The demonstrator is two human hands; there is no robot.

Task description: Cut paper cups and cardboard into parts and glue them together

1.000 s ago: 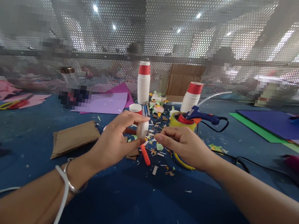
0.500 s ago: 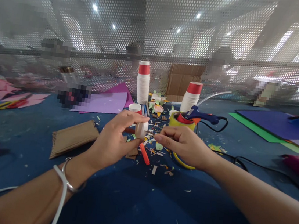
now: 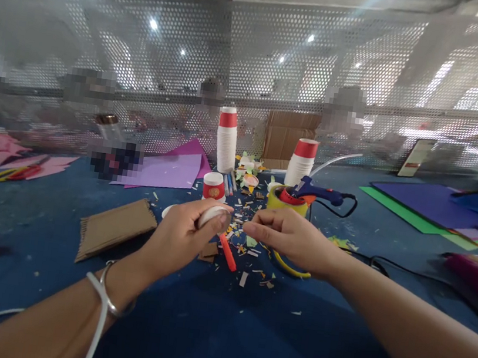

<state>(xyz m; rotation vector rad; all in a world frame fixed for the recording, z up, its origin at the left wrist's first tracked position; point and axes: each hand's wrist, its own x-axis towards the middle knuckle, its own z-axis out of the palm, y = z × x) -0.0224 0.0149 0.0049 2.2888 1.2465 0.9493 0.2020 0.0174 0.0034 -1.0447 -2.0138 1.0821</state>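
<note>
My left hand (image 3: 182, 233) is closed around a small white rounded piece (image 3: 210, 216), thumb pressed on its side. Its exact kind is hard to make out. Opposite it, my right hand (image 3: 295, 237) has thumb and forefinger pinched together, a little apart from the white piece. Whatever sits in that pinch is too small to tell. Just beyond my left hand stands a red and white paper cup (image 3: 213, 186). An orange-red stick-like tool (image 3: 228, 253) lies between the hands, among scattered paper scraps (image 3: 251, 241).
A blue glue gun (image 3: 323, 194) rests on a yellow container (image 3: 278, 199) behind my right hand. Stacked paper cups (image 3: 225, 147) and a second cup stack (image 3: 302, 161) stand farther back. Corrugated cardboard (image 3: 116, 230) lies left; coloured sheets (image 3: 422, 202) lie right. A black cable (image 3: 405, 290) crosses the right side.
The white piece has turned in my left hand, and its fingers have closed around it. The thin stick seen between it and my right fingers no longer shows. The view has shifted slightly.
</note>
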